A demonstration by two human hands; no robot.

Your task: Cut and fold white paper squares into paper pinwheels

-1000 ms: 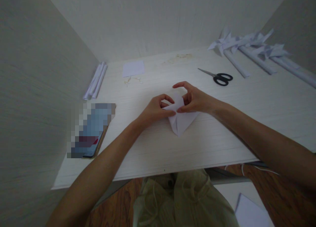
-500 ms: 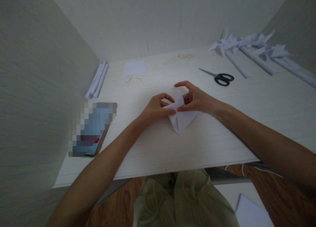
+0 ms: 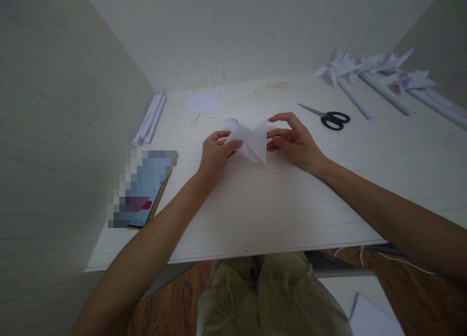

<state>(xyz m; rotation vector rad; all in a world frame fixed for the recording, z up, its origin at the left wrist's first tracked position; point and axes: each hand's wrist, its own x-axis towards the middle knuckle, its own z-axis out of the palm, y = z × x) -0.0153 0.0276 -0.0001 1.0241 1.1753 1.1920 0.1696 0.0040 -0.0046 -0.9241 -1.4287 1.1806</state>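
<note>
1. While both forearms are reaching over the white table [image 3: 292, 204], the folded white paper [image 3: 251, 139] is sitting between the two hands, lifted a little off the tabletop near the middle of the desk.
2. The left hand [image 3: 215, 153] is pinching the paper's left flap, with the thumb lying on top and the fingers curling beneath it.
3. The right hand [image 3: 294, 141] is grasping the paper's right edge, its fingertips pressing against the flap while the index finger is arching above.
4. The paper is spreading into two upper flaps and narrowing to a point that is aiming toward the person.
5. Black-handled scissors [image 3: 330, 118] are lying well apart, beyond the right hand.
6. Rolled paper tubes with folded tips [image 3: 379, 75] are lying at the far right corner, and a small paper square [image 3: 204, 101] is resting near the back wall.
7. A blurred phone [image 3: 144, 187] is lying at the left; no writing is showing legibly anywhere.
</note>
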